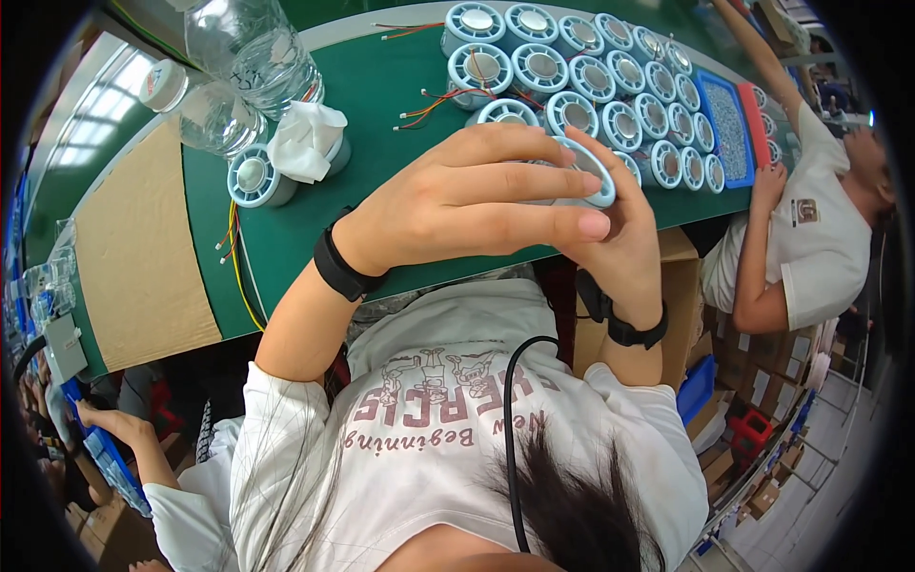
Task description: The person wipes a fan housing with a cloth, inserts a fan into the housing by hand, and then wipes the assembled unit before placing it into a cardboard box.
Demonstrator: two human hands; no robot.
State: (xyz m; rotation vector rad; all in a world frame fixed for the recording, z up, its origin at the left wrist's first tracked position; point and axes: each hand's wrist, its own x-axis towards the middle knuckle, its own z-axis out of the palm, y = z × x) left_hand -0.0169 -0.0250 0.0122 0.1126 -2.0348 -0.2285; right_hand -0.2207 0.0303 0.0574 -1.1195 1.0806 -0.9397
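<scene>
Above the front edge of the green table, my two hands come together around a light-blue round housing (596, 172) with a ring-shaped rim. My left hand (457, 195) reaches over it from the left, fingers curved across its side. From the right, my right hand (624, 229) closes around it, so most of the housing is hidden. Behind my hands stand several rows of similar light-blue cylinders (538, 69) with slotted rims and silvery discs. Thin red, black and yellow wires (443, 103) trail from some of them. Each of my wrists wears a black strap.
At the left are large transparent bottles (253, 57), another light-blue cylinder (255, 176), a crumpled white tissue (307, 141) and a cardboard sheet (143, 253). A blue tray (729, 129) of small grey pieces stands at the right, beside a co-worker (801, 210) in a white shirt.
</scene>
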